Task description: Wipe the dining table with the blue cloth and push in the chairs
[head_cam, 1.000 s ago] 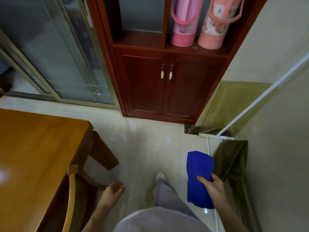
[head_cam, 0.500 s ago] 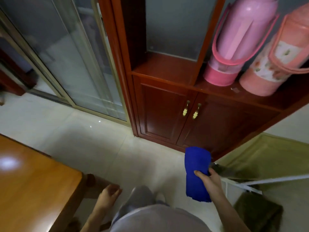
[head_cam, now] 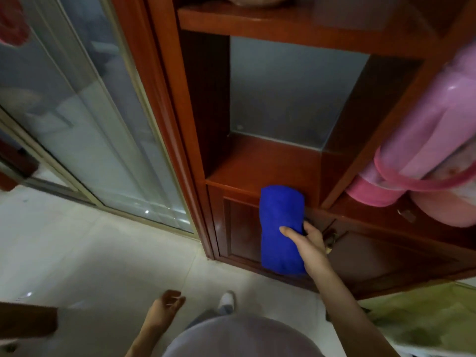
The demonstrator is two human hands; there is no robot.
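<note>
My right hand (head_cam: 307, 244) grips the folded blue cloth (head_cam: 279, 228) and holds it up in front of the red-brown cabinet (head_cam: 257, 161), its top edge level with the lip of an open shelf compartment. My left hand (head_cam: 164, 306) hangs low by my side with loosely curled fingers and holds nothing. Only a dark wooden corner of the dining table (head_cam: 28, 322) shows at the bottom left edge. No chair is in view.
Two pink thermos flasks (head_cam: 417, 140) stand in the compartment to the right. A sliding glass door (head_cam: 85, 117) runs along the left. Pale floor tiles (head_cam: 103, 253) lie below, and a green cloth (head_cam: 422, 313) lies at the bottom right.
I have stepped closer to the cabinet and the view has tilted up. The right hand has raised the blue cloth towards the open shelf. The table has nearly left the view.
</note>
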